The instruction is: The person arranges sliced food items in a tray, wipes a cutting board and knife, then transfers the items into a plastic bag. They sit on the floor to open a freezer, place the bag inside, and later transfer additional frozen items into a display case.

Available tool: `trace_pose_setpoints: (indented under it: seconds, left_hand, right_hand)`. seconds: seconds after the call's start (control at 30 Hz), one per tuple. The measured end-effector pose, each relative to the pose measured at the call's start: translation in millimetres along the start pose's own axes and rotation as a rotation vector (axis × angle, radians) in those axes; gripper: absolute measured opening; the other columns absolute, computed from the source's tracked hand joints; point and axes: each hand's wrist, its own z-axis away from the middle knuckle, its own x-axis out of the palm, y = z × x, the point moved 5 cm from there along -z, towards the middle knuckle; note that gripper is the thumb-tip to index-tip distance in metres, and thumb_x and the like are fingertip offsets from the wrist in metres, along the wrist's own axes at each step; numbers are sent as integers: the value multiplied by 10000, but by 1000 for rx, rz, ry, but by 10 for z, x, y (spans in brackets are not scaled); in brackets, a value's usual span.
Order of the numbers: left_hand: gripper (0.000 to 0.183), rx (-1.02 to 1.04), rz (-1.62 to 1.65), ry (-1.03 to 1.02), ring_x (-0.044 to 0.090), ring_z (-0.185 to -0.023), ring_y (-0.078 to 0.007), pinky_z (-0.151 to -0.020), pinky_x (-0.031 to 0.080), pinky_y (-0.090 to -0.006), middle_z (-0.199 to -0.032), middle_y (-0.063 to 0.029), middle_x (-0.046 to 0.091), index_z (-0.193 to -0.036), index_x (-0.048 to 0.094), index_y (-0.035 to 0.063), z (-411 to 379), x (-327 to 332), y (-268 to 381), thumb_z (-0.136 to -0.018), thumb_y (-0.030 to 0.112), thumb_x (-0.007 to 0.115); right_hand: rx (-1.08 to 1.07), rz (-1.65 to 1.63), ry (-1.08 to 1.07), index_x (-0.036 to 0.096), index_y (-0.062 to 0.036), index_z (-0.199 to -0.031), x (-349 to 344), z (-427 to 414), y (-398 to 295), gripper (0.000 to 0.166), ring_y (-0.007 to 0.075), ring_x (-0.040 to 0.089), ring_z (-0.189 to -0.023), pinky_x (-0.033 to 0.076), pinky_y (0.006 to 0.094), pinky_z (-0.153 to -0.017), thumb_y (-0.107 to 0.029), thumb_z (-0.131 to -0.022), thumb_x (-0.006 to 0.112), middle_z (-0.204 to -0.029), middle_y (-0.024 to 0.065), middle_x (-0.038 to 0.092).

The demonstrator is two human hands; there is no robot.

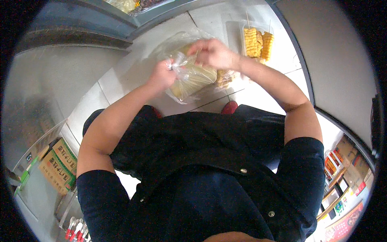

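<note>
A clear plastic bag [195, 80] with yellowish-green contents is over the tiled floor in front of me; what fills it cannot be told. My left hand [162, 75] grips the bag's twisted, bunched plastic at its left side. Blurred by motion, my right hand [219, 56] is over the bag's upper right part, its fingers curled towards the bunched plastic. Whether those fingers pinch any of it is not plain. Just right of this bag, partly behind it, lies a smaller clear bag [225, 78] with yellowish pieces inside.
A clear plastic container [242, 39] of folded yellow skewered food [250, 42] stands on the floor tiles [116, 81]. A grey door panel [329, 54] borders the right, and a metal cabinet surface [69, 78] the left. Printed cardboard boxes [59, 166] are at lower left.
</note>
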Motion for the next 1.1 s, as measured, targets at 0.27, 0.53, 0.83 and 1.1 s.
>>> trace_pose_setpoints:
  seconds: [0.27,0.53,0.83,1.1]
  left_hand:
    - [306,-121,11,128,449,-563,-80,-466,363,-223,-697,1,514,-955,502,43,235,-338,-15,-783,258,636]
    - [159,-258,275,230,392,-478,-75,-418,284,-217,-676,-46,503,-816,534,19,472,-852,169,-740,153,571]
    - [170,-163,491,304,369,-472,-56,-392,241,-195,-679,-34,491,-829,500,25,454,-724,348,-719,131,571]
    - [216,-174,303,389,451,-589,-78,-462,328,-219,-716,-33,527,-904,526,32,362,-792,203,-722,135,581]
  right_hand:
    - [-61,821,17,558,-51,-1007,25,-74,1367,288,230,519,-1016,410,366,-858,-113,-727,561,-987,152,556]
    - [96,1123,-467,625,-46,-752,71,483,992,141,287,578,-829,457,383,-718,-130,-640,602,-779,104,594]
    - [364,972,-375,482,-62,-1151,98,569,631,419,318,594,-825,472,396,-714,-246,-784,566,-855,174,610]
    - [275,1350,-500,645,-37,-701,13,620,160,101,273,621,-711,491,368,-618,-113,-681,581,-728,125,622]
